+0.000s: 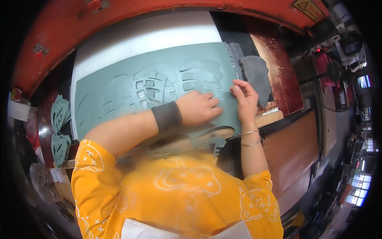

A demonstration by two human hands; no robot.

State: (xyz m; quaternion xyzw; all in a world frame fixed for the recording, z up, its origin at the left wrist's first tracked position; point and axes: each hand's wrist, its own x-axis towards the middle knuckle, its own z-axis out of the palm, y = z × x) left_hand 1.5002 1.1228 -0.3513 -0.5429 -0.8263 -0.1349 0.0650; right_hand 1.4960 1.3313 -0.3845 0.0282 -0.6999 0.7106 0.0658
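Note:
A large grey-green sheet (101,89) with cut sole-shaped outlines lies before me. One outline near its middle has openings where a paler layer shows through. My left hand (199,108), with a dark band on the wrist, rests palm down on the right part of the sheet, its bent fingers slightly apart. My right hand (246,99) is at the sheet's right edge. Its thumb and forefinger are drawn together there; what is between them is too small to make out. Below my left hand, a cut green strip (217,144) hangs by the front edge, partly blurred.
A white board (147,34) lies beneath and beyond the sheet. To the right sits a dark grey sole-shaped block (254,75), near a wooden strip (269,118). Stacked green cut pieces (60,113) stand at the left. A red machine beam (131,12) spans the far side.

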